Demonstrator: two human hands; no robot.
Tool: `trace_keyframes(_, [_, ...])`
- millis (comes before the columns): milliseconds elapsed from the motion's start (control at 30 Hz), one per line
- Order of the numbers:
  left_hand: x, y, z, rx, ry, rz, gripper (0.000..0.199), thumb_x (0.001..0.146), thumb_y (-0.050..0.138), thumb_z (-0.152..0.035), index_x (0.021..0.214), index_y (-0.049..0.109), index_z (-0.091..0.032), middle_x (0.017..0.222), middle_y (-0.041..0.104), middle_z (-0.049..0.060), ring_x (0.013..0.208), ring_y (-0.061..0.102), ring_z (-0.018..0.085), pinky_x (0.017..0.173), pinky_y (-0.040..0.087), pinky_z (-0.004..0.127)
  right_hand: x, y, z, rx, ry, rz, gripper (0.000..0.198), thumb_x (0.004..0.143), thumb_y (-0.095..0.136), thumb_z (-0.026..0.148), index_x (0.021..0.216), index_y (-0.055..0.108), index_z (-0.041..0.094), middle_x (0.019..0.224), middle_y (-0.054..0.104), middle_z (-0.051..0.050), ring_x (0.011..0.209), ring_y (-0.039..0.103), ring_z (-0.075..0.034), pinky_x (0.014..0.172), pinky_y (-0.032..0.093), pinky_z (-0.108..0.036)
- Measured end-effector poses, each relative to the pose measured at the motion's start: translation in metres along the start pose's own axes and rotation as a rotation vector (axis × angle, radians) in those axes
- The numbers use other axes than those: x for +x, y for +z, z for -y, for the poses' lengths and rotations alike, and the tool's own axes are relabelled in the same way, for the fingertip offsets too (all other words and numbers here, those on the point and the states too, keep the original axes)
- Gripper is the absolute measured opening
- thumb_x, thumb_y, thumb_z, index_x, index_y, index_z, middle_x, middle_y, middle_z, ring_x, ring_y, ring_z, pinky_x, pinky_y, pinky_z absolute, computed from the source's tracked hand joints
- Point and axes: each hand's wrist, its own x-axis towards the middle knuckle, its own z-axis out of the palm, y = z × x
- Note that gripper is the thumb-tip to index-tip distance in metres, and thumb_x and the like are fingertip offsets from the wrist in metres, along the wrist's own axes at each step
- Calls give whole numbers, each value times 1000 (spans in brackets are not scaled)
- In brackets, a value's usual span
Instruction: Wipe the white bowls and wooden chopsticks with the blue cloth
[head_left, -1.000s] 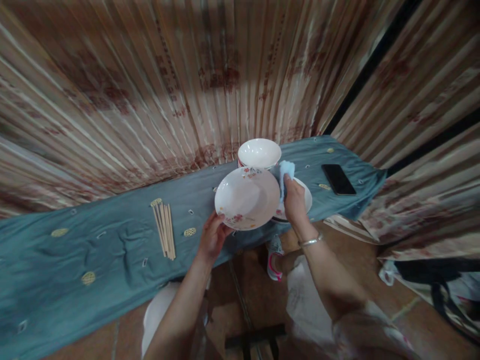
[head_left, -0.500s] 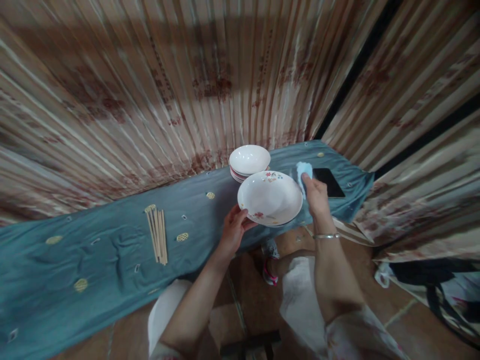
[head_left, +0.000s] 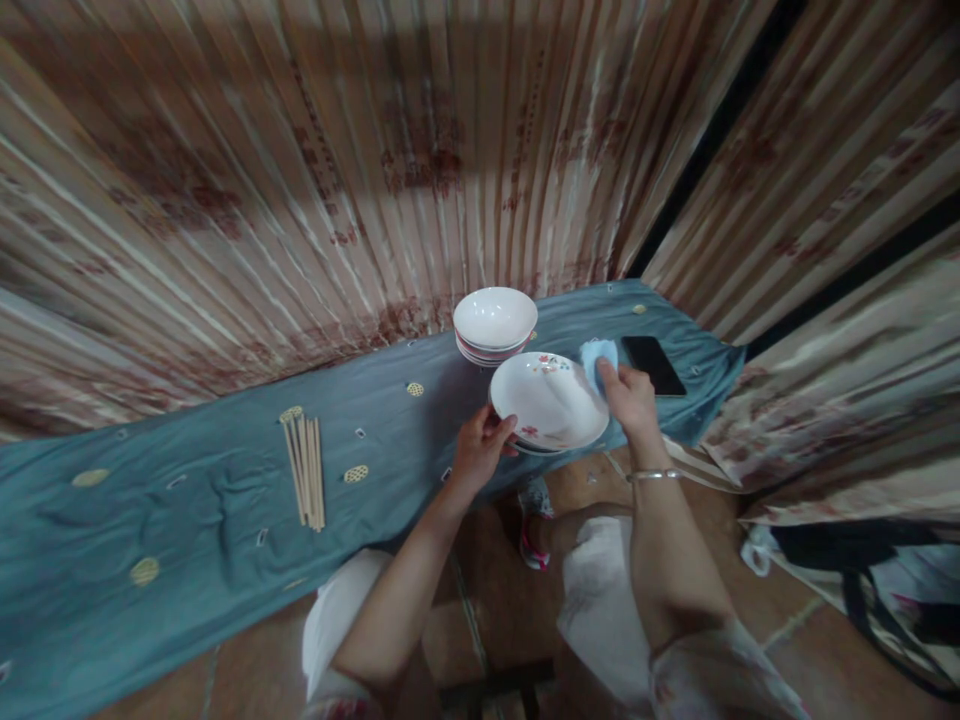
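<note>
My left hand (head_left: 480,452) grips the near rim of a white plate with a flower pattern (head_left: 547,402), held low over the blue-clothed table (head_left: 187,500); another plate edge shows just under it. My right hand (head_left: 630,398) holds a light blue cloth (head_left: 598,357) against the plate's right rim. A stack of white bowls (head_left: 495,322) stands just behind the plate.
A bundle of wooden chopsticks (head_left: 303,470) lies on the cloth to the left. A black phone (head_left: 652,352) rests near the table's right end. Striped curtains (head_left: 375,170) hang close behind the table. My knees and a shoe show below the table edge.
The plate has come down from a raised tilt to lie nearly flat and low over the table. My right hand with the cloth has stayed at the plate's right rim.
</note>
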Motion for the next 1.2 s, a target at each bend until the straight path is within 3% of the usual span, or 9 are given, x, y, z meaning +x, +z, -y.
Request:
trace_keyframes(167, [5, -3, 7, 39, -10, 37, 27, 70, 71, -43, 79, 65, -18, 54, 59, -1, 46, 57, 14, 44, 48, 25, -2, 2, 1, -98, -54, -19, 52, 81, 37, 63, 50, 40, 21, 45, 38, 2, 51, 38, -13, 50, 26, -27])
trace_keyframes(367, [7, -2, 10, 5, -29, 25, 32, 72, 68, -47, 85, 64, -18, 55, 60, 0, 47, 59, 17, 46, 49, 29, -4, 6, 3, -230, -79, -21, 47, 86, 38, 53, 54, 49, 20, 56, 56, -7, 59, 54, -19, 56, 30, -29])
trace_keyframes(467, [6, -2, 10, -5, -20, 14, 39, 73, 68, -44, 102, 64, -18, 55, 60, -1, 46, 59, 17, 47, 50, 29, -5, 7, 6, -279, -84, -9, 44, 88, 39, 49, 59, 53, 19, 60, 60, -10, 63, 58, -21, 58, 31, -30])
trace_keyframes(600, [6, -2, 9, -19, -15, 18, 60, 75, 67, -40, 129, 51, -21, 53, 59, -4, 44, 57, 16, 47, 49, 28, -6, 7, 10, -317, -79, 20, 44, 90, 37, 46, 63, 58, 18, 64, 61, -12, 65, 59, -23, 60, 31, -31])
trace_keyframes(800, [6, -2, 9, 62, -11, 15, 62, 79, 61, -41, 135, 47, -19, 58, 58, -3, 44, 57, 16, 46, 50, 29, -9, 10, 13, -364, -110, 0, 44, 91, 36, 42, 72, 63, 13, 66, 61, -15, 64, 58, -24, 62, 34, -34])
trace_keyframes(1033, [6, -7, 10, 228, 5, 64, 55, 88, 49, -32, 140, 38, -20, 63, 55, -4, 46, 55, 11, 43, 49, 23, -17, 11, 21, -268, -282, -182, 47, 93, 31, 43, 77, 62, 12, 70, 59, -14, 68, 55, -24, 63, 36, -35])
trace_keyframes(1200, [7, -9, 9, 327, -15, 63, 51, 90, 47, -27, 140, 38, -21, 63, 54, -5, 43, 51, 8, 42, 45, 20, -30, 12, 44, -130, -399, -213, 46, 94, 30, 47, 74, 57, 16, 69, 56, -9, 69, 53, -22, 63, 35, -34])
